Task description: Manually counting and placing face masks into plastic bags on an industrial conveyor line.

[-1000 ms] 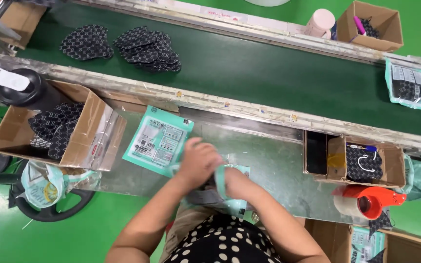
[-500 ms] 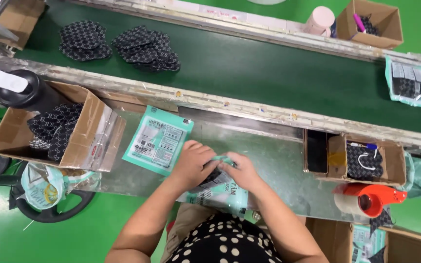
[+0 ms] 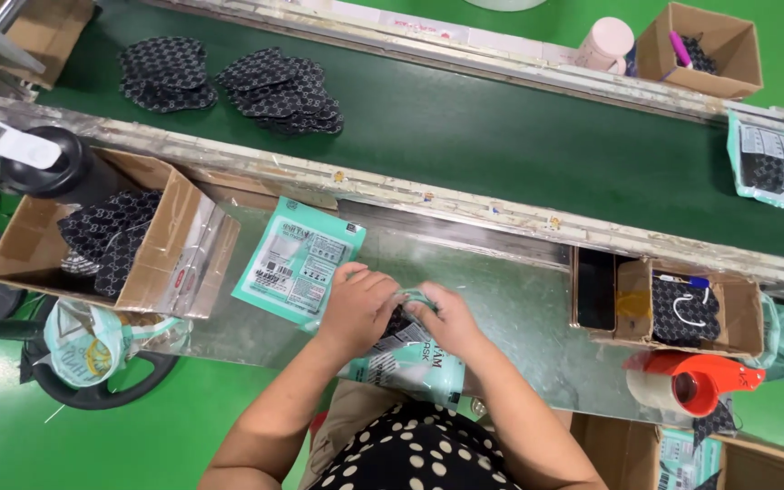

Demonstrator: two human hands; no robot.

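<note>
My left hand (image 3: 356, 308) and my right hand (image 3: 451, 322) meet at the top of a teal plastic pouch (image 3: 406, 363) that lies on the metal worktop (image 3: 519, 318). Both grip the pouch's mouth, where a dark patterned mask (image 3: 398, 319) shows between my fingers. A stack of flat teal pouches (image 3: 297, 259) lies just left of my left hand.
A cardboard box of dark patterned masks (image 3: 106, 236) stands at the left beside a black bottle (image 3: 43, 163). Piles of masks (image 3: 279, 91) and a filled pouch (image 3: 769, 168) lie on the green conveyor belt (image 3: 501, 136). A small box (image 3: 687, 313) and an orange tape dispenser (image 3: 691, 381) are at the right.
My hands and the pouch have shifted slightly towards me. The pouch now lies lower over the table edge, with the dark mask between my fingers at its mouth.
</note>
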